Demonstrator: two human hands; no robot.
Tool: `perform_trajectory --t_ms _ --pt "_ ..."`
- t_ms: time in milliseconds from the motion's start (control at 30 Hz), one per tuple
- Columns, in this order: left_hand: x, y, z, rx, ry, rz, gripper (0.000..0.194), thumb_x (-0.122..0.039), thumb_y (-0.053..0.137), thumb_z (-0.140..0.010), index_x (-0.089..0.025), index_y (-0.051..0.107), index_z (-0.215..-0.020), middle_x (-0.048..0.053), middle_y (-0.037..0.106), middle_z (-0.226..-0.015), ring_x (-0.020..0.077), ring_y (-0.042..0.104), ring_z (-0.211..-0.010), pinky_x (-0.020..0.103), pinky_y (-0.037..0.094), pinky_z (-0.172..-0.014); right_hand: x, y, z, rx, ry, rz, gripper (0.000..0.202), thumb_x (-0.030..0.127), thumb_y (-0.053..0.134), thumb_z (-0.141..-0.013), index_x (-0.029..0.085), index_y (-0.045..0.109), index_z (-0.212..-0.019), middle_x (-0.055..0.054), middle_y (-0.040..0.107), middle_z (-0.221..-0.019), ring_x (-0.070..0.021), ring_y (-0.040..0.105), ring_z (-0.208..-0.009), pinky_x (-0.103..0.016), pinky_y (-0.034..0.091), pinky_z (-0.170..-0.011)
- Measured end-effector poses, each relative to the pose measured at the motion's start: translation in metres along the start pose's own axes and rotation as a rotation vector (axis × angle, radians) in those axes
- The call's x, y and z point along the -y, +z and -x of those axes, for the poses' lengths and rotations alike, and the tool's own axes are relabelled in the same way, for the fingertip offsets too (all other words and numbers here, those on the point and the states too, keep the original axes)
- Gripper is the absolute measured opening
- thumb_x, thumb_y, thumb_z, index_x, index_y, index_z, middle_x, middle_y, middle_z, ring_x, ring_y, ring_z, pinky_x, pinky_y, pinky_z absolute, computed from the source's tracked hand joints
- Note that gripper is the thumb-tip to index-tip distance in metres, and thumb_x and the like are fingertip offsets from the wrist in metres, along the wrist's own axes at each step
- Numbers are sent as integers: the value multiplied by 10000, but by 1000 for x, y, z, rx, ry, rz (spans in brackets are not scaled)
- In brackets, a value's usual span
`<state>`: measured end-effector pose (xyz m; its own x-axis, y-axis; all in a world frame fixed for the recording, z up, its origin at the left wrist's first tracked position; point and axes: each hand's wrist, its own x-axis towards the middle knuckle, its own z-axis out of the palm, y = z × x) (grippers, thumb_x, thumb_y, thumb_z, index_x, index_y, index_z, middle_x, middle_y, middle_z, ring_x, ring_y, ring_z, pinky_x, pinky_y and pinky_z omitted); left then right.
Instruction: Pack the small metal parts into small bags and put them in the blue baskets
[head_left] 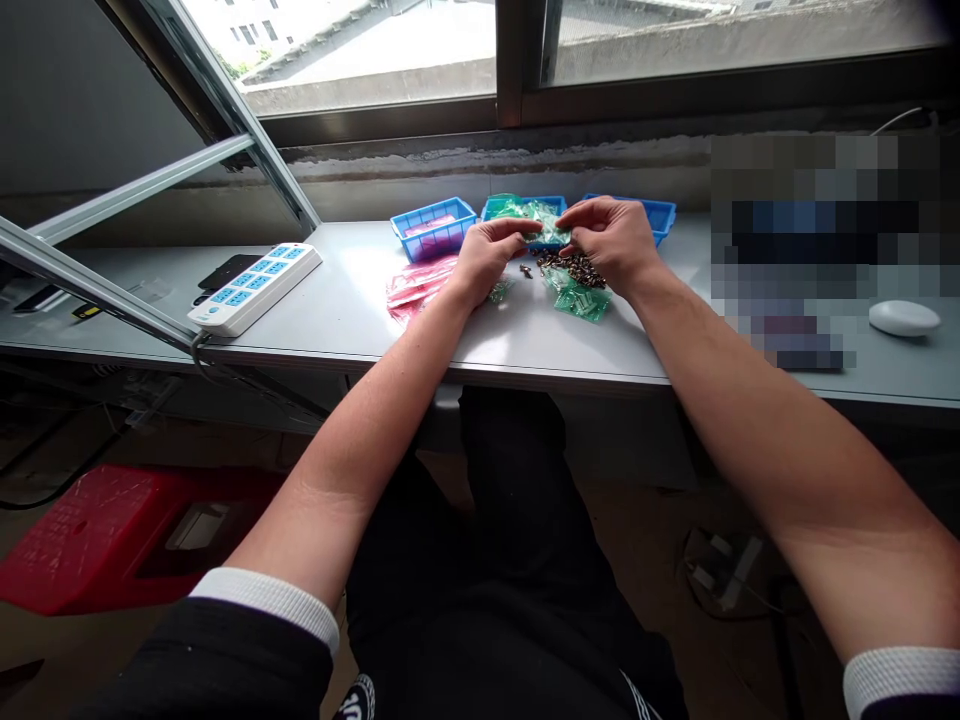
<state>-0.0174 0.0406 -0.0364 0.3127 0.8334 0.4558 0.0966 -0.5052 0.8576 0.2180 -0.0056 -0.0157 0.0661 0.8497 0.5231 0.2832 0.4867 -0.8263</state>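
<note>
My left hand (482, 262) pinches the left side of a small clear-green plastic bag (549, 237), held just above the table. At the bag's other side, the thumb and fingers of my right hand (613, 245) are closed on it. Below my right hand lies a pile of small dark bronze-coloured parts (571, 268), too small to name. More green plastic bags (579, 301) lie in front of that pile. Pink plastic bags (416, 287) rest to the left of my left hand, which partly covers them.
Behind the hands stand a blue basket (403, 217) with pink contents, a middle blue basket (491, 207) with green bags, and a right blue basket (661, 215). A white power strip (259, 290) lies left, beside a metal frame (142, 190). A white mouse (904, 319) sits right.
</note>
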Motion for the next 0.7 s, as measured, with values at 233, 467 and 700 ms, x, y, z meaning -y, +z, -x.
perform_trajectory --t_ms 233,467,700 --pt "-1 1 1 32 -39 55 236 -322 805 -1096 -238 928 -1279 132 965 -1394 288 926 -1311 519 772 -1215 4 2 1 6 67 -116 283 589 1004 -948 354 867 -1025 -96 889 -1142 -374 861 -1085 -704 846 -969" --pt "12 2 -4 -65 -44 37 476 -398 960 -1067 -249 762 -1474 158 939 -1428 312 950 -1272 525 773 -1169 0 1 -3 31 94 -215 768 745 1177 -710 364 827 -1277 -85 877 -1218 -346 816 -1100 -599 805 -827" --pt "14 1 -6 -32 9 19 680 -566 1011 -1056 -298 753 -1626 141 942 -1473 307 945 -1326 504 762 -1185 12 6 5 58 106 -88 466 571 1142 -818 365 781 -1029 -63 900 -1097 -374 891 -1088 -617 832 -876"
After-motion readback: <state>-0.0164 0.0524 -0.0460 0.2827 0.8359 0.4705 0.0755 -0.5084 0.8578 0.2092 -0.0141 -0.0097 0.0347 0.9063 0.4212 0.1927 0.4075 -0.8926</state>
